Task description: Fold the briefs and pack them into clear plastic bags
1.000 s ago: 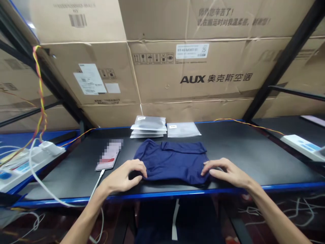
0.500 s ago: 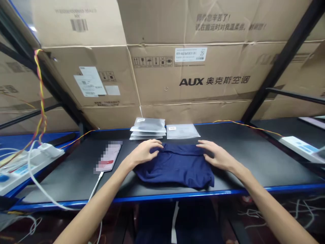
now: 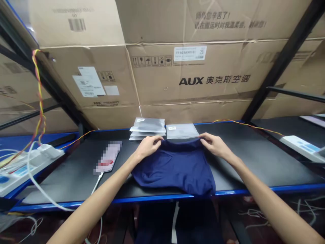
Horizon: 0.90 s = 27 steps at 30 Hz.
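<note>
Navy fabric lay on the black counter, near edge at the blue rim, far edge seemingly lifted a touch! L hand had fingers pinched on the far edge's left end; R hand, fingers likewise, gripped the right end, frosted plastic packet just beyond. Step in hand, prob.: straightening that edge, ends approx. level. Next move called for even tension w/ both grips, & no slipping.

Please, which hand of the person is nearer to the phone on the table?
The left hand. It pinches the dark blue cloth just right of the phone; the right hand pinches the cloth's other far corner, farther right.
</note>
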Available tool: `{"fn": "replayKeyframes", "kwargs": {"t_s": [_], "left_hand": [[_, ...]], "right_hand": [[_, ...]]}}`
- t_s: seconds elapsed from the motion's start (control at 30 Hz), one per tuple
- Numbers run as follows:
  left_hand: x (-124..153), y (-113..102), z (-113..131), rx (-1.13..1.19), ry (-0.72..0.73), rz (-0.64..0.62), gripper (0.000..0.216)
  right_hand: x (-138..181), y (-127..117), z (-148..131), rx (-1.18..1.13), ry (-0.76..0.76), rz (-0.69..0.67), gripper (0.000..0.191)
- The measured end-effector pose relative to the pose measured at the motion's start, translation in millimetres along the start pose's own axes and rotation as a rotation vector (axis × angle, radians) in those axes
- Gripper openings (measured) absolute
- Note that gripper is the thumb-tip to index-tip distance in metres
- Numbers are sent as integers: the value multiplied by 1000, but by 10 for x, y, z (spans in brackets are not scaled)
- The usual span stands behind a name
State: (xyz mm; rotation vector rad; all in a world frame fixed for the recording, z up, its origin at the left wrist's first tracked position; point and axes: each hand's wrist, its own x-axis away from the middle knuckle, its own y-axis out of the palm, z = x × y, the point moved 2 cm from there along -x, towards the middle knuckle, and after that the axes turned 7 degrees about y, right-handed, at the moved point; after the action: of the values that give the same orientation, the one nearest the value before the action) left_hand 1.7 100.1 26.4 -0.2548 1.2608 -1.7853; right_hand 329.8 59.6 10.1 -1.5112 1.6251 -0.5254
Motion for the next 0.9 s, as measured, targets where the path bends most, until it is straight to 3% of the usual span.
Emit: {"fn": "replayKeyframes", "kwargs": {"t_s": [0.13,0.3,0.43,0.53,0.63,0.77,0.9], "left_hand": [[-114,99,-114,49,-120,33,27],[-97,138,-173,-30,-109,87,25],[32,86,-37,-68,-18,93,24],[167,71,149,-120,129,18,25],[312,127,297,-164,198,-92,38],[464,261,322,-227,133,-220,64],[524,343,251,-223,85,-285,69]], "right_hand": [[-214,136,59,84,41,34,22],[-268,274,135,208,38,42,12],[-156,253,1,278,34,112,26],[-28,268,-235,282,-7,131,35],[111,364,-466,220,-142,-10,45],[250,499,-537,253,-171,-307,68],[298,527,-468,283,-155,-390,74]]}}
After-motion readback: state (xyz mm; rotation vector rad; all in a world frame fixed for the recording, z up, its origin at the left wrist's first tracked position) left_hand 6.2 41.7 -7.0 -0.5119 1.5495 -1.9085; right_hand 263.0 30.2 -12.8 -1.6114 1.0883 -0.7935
